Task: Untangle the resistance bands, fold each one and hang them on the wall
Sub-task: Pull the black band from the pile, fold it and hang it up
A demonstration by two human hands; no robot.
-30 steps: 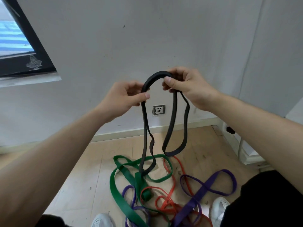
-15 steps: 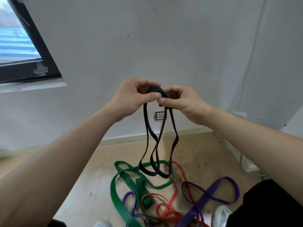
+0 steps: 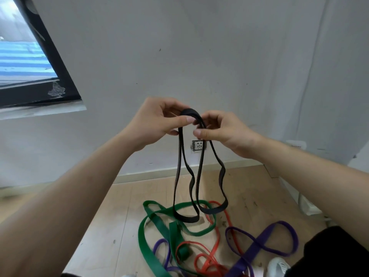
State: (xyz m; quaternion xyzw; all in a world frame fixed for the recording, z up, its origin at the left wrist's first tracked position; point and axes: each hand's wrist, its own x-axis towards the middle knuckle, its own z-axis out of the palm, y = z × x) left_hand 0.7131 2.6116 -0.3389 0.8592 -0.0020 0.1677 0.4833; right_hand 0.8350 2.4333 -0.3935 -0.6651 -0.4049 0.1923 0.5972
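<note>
Head view: green band [image 3: 159,222], red band [image 3: 217,244], purple band [image 3: 265,240] tangled on floor [image 3: 111,226]

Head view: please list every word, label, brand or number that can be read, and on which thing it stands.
None can be read.
black band: no print visible.
green band, red band, purple band: no print visible.
wall socket: no readable marking, too small.
wall: only small dark specks, no text.
</note>
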